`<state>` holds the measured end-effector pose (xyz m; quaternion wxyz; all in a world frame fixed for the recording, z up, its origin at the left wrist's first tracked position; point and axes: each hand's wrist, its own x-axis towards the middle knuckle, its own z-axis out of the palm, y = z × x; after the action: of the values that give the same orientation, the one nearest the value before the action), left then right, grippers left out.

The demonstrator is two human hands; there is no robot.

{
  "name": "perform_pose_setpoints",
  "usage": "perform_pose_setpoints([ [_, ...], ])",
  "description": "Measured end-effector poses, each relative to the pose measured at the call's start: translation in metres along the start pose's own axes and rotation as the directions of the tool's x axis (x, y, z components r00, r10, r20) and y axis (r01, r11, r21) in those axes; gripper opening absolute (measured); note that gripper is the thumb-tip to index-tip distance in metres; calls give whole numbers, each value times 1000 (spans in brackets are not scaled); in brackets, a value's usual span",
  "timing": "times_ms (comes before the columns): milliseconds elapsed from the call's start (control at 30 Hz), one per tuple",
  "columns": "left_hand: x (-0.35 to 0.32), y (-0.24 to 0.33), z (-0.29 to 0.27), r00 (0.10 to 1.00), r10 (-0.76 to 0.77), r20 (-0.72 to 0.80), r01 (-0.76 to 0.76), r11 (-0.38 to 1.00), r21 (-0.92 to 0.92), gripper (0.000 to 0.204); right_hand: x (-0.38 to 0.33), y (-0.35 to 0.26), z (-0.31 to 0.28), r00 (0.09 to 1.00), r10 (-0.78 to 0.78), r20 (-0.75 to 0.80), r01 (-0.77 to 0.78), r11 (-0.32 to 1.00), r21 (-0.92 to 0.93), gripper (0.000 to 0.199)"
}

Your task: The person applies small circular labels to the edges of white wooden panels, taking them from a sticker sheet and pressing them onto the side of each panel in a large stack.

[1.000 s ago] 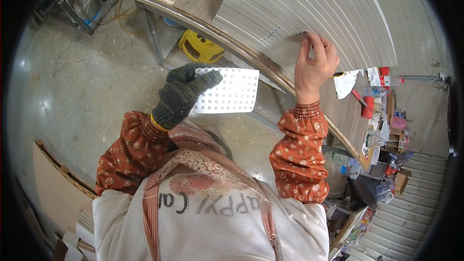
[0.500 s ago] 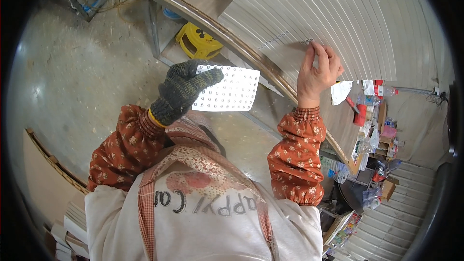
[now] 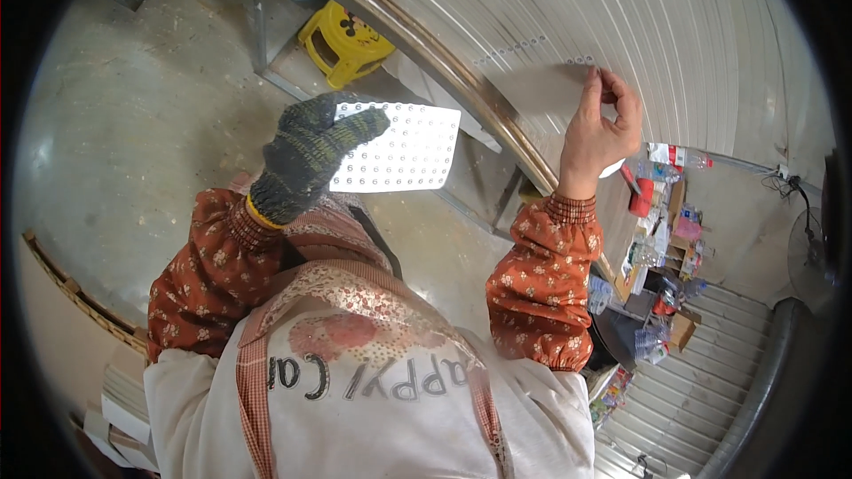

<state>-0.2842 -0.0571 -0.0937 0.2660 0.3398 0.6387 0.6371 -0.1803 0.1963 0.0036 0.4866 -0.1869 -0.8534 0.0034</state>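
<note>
My left hand [image 3: 306, 155], in a dark knit glove, grips a white sheet of small round stickers [image 3: 404, 149] between thumb and fingers, out in front of the table edge. My bare right hand [image 3: 603, 124] is over a stack of long grey-white panels [image 3: 674, 62]. Its thumb and forefinger are pinched together right at a panel's surface; anything between them is too small to make out. Beside those fingertips runs a row of small round stickers [image 3: 515, 49], one to a panel, with a gap partway along.
The table's metal-trimmed edge [image 3: 426, 44] curves between me and the panels. Beneath it stands a yellow plastic stool [image 3: 342, 44]. To the right are a red roll [image 3: 641, 198], plastic bottles [image 3: 683, 157] and clutter. A fan [image 3: 806, 253] stands at the far right.
The view has shifted a little. My right hand has moved a short way along the row of stickers, away from my left hand. The sticker sheet stays in my left hand.
</note>
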Motion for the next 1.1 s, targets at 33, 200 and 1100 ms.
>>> perform_pose_setpoints([
  [33, -2, -18, -1, 975, 222, -2, -217, 954, 206, 25, 2, -3, 0, 1000, -29, 5, 29, 1000, -5, 8],
  [200, -11, -31, 0, 1000, -2, -13, 0, 987, -162, 24, 8, -4, 3, 997, 67, 49, -69, 997, 39, 7],
  [1100, -51, -116, 25, 859, -512, 6, 320, 528, -787, 20, 19, -13, -8, 982, -70, 174, 107, 971, -216, 11],
])
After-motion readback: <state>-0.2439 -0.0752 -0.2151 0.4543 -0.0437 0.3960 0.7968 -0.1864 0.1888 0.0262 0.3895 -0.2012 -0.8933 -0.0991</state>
